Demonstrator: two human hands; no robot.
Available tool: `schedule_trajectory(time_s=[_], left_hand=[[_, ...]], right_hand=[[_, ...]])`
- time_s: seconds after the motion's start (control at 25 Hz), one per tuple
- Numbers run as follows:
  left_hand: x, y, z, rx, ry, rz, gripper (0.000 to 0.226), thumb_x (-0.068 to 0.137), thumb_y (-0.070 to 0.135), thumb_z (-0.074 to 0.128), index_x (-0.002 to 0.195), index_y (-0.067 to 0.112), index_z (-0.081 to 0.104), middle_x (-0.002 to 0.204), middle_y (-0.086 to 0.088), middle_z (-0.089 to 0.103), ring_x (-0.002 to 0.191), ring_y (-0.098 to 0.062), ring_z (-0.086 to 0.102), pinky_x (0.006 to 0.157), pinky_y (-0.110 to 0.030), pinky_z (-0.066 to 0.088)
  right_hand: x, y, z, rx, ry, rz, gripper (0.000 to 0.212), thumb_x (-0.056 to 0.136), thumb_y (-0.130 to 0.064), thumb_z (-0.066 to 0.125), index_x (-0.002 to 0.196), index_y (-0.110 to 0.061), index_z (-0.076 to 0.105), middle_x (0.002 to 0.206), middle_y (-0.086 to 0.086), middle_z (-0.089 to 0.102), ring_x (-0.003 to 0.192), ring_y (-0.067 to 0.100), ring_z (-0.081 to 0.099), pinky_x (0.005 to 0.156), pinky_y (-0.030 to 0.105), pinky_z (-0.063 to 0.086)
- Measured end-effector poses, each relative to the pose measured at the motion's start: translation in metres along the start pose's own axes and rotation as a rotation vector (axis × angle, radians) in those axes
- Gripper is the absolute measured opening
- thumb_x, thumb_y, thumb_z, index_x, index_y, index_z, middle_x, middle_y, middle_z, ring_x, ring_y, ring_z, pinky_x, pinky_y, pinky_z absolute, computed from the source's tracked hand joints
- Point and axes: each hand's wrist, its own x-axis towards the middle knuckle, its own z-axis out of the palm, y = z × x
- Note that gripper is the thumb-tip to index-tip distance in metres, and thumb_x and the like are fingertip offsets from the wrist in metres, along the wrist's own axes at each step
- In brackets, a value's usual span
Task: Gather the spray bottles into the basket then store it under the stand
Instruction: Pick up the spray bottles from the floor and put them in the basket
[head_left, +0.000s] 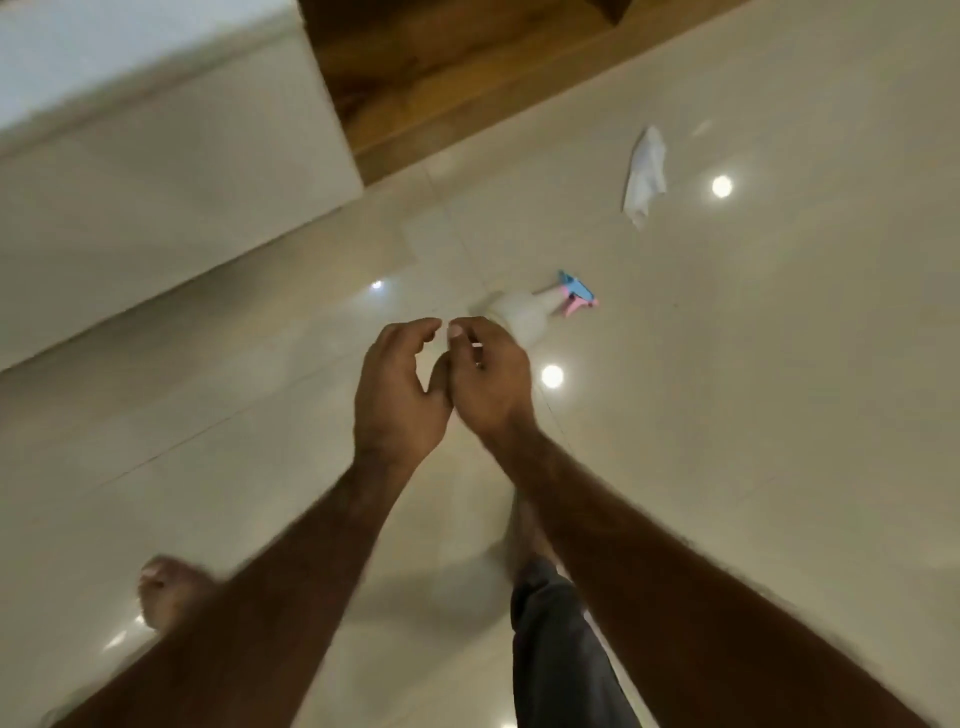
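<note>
Where fingers (457, 330) curl: spray bottle (524, 312) beyond.

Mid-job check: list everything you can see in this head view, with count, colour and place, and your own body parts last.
spray bottle: 1, whitish translucent body with pink and blue trigger head, lying on its side on the floor just beyond the hands, partly hidden by the right hand
cloth: 1, white, crumpled on the floor, upper right
floor: glossy beige tiles with bright lamp reflections
wooden surface: 1, brown, top centre
white unit: 1, white, upper left; what it is cannot be told
basket, stand: none in view
left hand: 1, curled, empty, centre
right hand: 1, curled, beside the left, nothing visibly held
foot: 1 clear, bare, lower left; the other is blurred
</note>
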Motion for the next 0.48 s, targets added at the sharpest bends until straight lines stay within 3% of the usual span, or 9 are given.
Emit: schedule_trajectory(time_s=[0.16,0.28,0.36,0.48], left_hand=[[0.049,-0.016,0.099,0.038,-0.169,-0.046,0.04,0.097,0.026,0.07,0.135,0.017,0.063,0.133,-0.004,0.064,0.119,-0.021,0.065,0.101,-0.042,0.057],[0.093,-0.031,0.15,0.066,-0.259,-0.142,0.058,0.099,0.039,0.066,0.152,0.023,0.049,0.149,-0.007,0.049,0.129,-0.025,0.058,0.11,-0.037,0.05],[0.117,-0.042,0.175,0.086,-0.278,-0.15,0.064,0.1,0.045,0.061,0.158,0.024,0.041,0.154,-0.007,0.044,0.131,-0.025,0.056,0.109,-0.032,0.047],[0.136,-0.052,0.196,0.123,-0.306,-0.118,0.07,0.099,0.049,0.061,0.159,0.021,0.038,0.155,-0.009,0.047,0.134,-0.025,0.055,0.105,-0.031,0.048]], right_hand=[[0.07,0.111,-0.047,-0.01,0.141,0.203,0.029,0.104,-0.027,0.047,0.096,-0.01,0.069,0.096,0.005,0.071,0.091,0.026,0.065,0.079,0.03,0.047],[0.117,0.177,-0.051,0.122,0.13,0.447,0.032,0.103,-0.036,0.045,0.084,-0.015,0.061,0.097,0.008,0.071,0.097,0.03,0.068,0.091,0.047,0.057],[0.137,0.195,-0.043,0.326,0.059,0.581,0.031,0.104,-0.043,0.046,0.098,-0.018,0.063,0.108,0.007,0.069,0.105,0.029,0.068,0.095,0.047,0.058],[0.153,0.198,-0.03,0.603,-0.064,0.63,0.045,0.104,-0.053,0.045,0.13,-0.018,0.057,0.119,0.006,0.068,0.11,0.027,0.068,0.092,0.042,0.06]])
